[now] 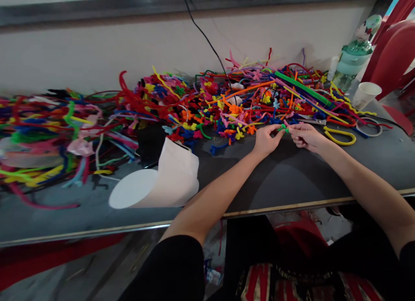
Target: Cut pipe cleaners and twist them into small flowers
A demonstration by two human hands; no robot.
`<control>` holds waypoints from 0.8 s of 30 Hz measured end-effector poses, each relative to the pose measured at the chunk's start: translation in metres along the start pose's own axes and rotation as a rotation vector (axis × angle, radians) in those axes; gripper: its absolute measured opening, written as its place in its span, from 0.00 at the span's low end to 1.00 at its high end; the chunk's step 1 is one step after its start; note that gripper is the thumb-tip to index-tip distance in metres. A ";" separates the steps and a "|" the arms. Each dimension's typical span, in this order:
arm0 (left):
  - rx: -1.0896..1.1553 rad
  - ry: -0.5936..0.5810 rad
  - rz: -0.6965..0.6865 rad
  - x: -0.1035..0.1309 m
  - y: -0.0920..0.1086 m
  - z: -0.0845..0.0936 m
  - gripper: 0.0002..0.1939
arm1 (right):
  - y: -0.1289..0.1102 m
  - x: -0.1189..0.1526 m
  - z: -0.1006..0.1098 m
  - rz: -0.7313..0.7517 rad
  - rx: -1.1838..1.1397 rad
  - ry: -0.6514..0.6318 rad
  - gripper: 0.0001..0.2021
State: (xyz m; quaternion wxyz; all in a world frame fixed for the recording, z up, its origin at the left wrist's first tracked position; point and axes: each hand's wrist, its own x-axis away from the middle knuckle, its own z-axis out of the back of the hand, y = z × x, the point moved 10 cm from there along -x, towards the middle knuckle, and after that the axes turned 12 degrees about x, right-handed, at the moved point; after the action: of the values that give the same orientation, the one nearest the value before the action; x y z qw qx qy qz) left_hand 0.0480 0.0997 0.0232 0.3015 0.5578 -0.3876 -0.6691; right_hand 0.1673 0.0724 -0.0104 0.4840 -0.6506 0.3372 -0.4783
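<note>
Between my two hands is a small green pipe-cleaner piece, bent into loops like a little flower. My left hand pinches its left side between thumb and fingertips. From the other side, my right hand grips it with thumb and index finger, the remaining fingers curled. Both hands are just above the dark table, at the front edge of a heap of colourful pipe cleaners. A bent yellow pipe cleaner lies right of my right hand.
A curled white sheet stands left of my left forearm. On the right are a paper cup, a green-lidded bottle and a pale ring. A black cable hangs into the heap. Red chairs stand beyond.
</note>
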 end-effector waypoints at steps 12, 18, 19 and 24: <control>0.348 0.144 0.247 0.000 -0.019 0.003 0.14 | -0.033 0.006 0.024 0.391 0.354 0.371 0.13; 0.417 0.162 0.329 0.004 -0.022 -0.001 0.12 | -0.032 0.007 0.030 0.413 0.417 0.434 0.13; 0.418 0.166 0.329 0.004 -0.022 -0.001 0.12 | -0.031 0.006 0.029 0.389 0.387 0.421 0.14; 0.430 0.178 0.299 0.003 -0.021 0.001 0.12 | -0.023 0.004 0.016 0.280 0.204 0.296 0.17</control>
State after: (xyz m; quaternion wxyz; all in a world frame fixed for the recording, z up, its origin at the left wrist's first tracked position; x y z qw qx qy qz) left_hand 0.0468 0.1078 0.0039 0.3044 0.6023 -0.5707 -0.4677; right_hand 0.1829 0.0809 0.0111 0.5542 -0.4680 0.4414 -0.5283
